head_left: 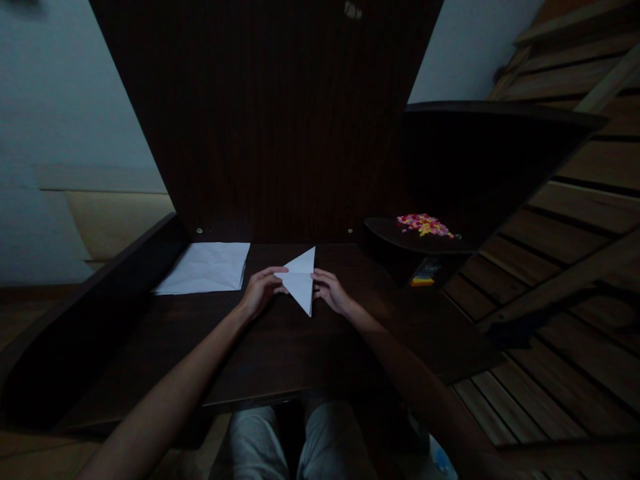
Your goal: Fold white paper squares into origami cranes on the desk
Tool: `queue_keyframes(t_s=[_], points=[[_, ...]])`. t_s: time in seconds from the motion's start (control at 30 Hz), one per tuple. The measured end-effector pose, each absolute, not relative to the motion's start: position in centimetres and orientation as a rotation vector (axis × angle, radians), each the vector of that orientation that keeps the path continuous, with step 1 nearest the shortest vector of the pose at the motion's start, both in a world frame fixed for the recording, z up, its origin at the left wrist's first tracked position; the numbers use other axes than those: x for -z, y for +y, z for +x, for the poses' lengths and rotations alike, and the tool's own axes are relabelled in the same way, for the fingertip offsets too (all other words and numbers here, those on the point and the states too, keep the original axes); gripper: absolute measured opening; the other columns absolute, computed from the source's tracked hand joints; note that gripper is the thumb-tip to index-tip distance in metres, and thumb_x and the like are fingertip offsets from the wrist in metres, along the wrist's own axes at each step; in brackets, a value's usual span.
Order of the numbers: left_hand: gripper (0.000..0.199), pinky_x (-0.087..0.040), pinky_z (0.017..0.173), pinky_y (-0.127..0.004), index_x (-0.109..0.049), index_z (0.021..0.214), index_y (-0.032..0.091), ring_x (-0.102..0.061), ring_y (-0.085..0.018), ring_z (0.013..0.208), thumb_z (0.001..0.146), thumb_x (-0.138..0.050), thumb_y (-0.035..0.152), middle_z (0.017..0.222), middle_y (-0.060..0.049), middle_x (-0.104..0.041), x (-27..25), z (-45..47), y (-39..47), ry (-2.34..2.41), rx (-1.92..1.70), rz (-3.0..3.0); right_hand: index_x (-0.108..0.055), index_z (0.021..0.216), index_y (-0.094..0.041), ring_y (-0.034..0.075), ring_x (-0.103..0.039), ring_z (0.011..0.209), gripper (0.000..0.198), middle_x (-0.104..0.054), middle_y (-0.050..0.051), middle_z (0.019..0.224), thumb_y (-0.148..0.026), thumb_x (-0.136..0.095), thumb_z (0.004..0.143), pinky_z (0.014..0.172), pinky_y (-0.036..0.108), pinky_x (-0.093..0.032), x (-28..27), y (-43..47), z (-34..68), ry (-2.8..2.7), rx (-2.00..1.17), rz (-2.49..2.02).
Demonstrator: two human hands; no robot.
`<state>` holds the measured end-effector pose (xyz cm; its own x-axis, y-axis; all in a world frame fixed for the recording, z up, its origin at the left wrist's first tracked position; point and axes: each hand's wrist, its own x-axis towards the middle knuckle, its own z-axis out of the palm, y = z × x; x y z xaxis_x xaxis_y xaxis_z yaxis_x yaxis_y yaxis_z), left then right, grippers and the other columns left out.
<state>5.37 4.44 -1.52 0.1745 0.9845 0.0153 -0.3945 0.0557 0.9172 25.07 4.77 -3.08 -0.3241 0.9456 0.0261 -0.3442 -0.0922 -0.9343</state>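
Between 2 hands [259,292] [332,291] — paper triangle [301,280], touching both

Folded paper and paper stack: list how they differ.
The folded paper is triangular; the paper stack is roughly four-sided. The folded paper is smaller than the paper stack. The left hand and right hand hold the folded paper; neither touches the paper stack. Both papers are white.

Pers. wears lt-grey pants [256,437] w/ creases, both forearms [197,367] bare.
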Motion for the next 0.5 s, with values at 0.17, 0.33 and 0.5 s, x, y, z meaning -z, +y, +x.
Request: queue_keyframes(t_s=[0.17, 0.33, 0.5], points=[[0.027, -0.054, 0.063, -0.031, -0.072, 0.085, 0.009, -0.063, -0.016, 0.064, 0.059, -0.067, 0.016, 0.074, -0.007, -0.069, 1.3, 5.2, 4.3, 0.732, -1.208, 0.956, -0.063, 0.082, -0.018, 0.015, -0.058, 0.061, 0.028, -0.064, 0.002, 0.070, -0.043, -0.071, 0.070, 0.050, 0.024, -0.047, 3.4, 5.0, 25.0, -1.082, -1.601, -0.781], [0.024, -0.053, 0.063, -0.029, -0.073, 0.083, 0.009, -0.063, -0.016, 0.066, 0.060, -0.075, 0.017, 0.079, -0.008, -0.071, 1.5, 5.2, 4.4, 0.751, -1.213, 0.962, -0.065, 0.090, -0.018, 0.016, -0.060, 0.064, 0.041, -0.067, 0.004, 0.076, -0.054, -0.070, 0.071, 0.050, 0.024, -0.046, 3.8, 5.2, 24.9, -1.109, -1.575, -0.803], [0.031, -0.052, 0.064, -0.029, -0.074, 0.088, 0.008, -0.064, -0.016, 0.066, 0.058, -0.072, 0.017, 0.075, -0.008, -0.070, 1.4, 5.1, 4.2, 0.664, -1.207, 0.984, -0.065, 0.096, -0.019, 0.018, -0.063, 0.069, 0.047, -0.068, 0.006, 0.081, -0.058, -0.069, 0.072, 0.052, 0.025, -0.047, 4.2, 5.4, 24.9, -1.128, -1.526, -0.816]])
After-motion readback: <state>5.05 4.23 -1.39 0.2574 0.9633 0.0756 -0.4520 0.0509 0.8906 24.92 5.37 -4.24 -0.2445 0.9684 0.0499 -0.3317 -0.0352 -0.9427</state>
